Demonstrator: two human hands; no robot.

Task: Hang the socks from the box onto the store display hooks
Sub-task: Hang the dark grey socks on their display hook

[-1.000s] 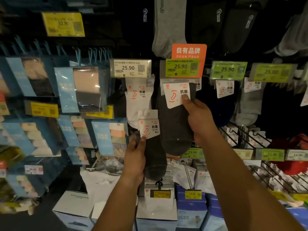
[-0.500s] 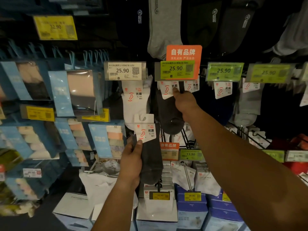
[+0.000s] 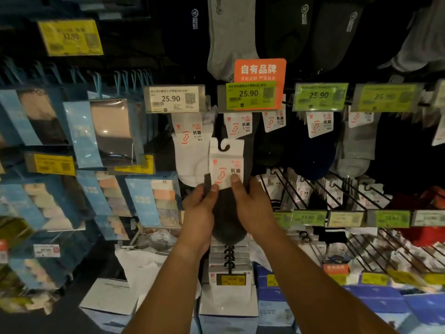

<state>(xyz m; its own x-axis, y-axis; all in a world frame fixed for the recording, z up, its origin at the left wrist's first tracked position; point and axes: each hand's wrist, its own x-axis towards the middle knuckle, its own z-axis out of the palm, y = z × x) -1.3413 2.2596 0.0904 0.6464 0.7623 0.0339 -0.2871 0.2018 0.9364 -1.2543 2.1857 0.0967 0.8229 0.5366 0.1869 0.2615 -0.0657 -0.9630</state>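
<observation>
Both my hands up at the rack: my left hand (image 3: 201,208) and my right hand (image 3: 252,206) pinch the dark sock pack (image 3: 228,220) between them, thumbs on the lower corners of its white header card (image 3: 225,165), fingers curled behind. Pack hangs down between my hands, card top just below the green 25.90 price tag (image 3: 250,95), beside the hanging white socks (image 3: 190,155).

Both forearms run off the bottom edge. The dark sock pack (image 3: 227,213) is partly covered by the left hand (image 3: 199,208) and right hand (image 3: 252,208). Small print on the price tags (image 3: 317,96) is unreadable, and the right-side shelves are blurred.
</observation>
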